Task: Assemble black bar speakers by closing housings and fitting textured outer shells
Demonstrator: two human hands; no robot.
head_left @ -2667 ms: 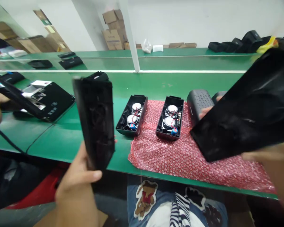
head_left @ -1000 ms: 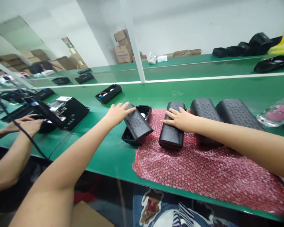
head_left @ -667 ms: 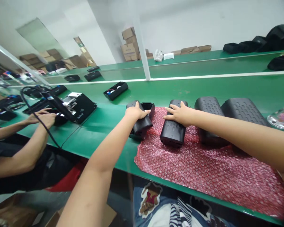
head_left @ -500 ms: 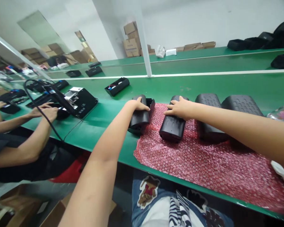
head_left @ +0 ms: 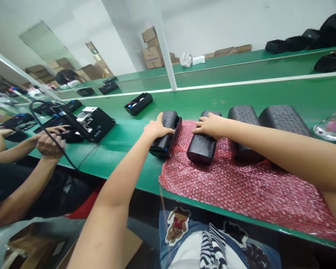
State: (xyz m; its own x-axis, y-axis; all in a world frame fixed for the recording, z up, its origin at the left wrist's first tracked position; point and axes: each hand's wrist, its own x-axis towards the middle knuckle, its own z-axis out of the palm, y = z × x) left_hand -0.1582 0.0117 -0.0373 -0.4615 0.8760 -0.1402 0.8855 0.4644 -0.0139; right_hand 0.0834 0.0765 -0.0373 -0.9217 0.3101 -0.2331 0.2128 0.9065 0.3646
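My left hand is wrapped over a black plastic cover, thumb on its right edge. Under and beside it is an open black shell, with a bit of blue wiring near the front. My right hand grips another black plastic housing from above, fingers over its left side. That housing rests on red bubble wrap. Two more textured black housings, a nearer one and one farther right, stand to the right, partly hidden by my right forearm.
On the left, a co-worker's hands work by a black machine with a cable. An open black shell with wires lies behind my left hand. A clear plastic bag sits at the right. A white post rises from the green bench.
The cover under my left hand has shifted left and tilted, showing more of the open shell at its right. My right hand stays on its housing. The camera view has shifted slightly.
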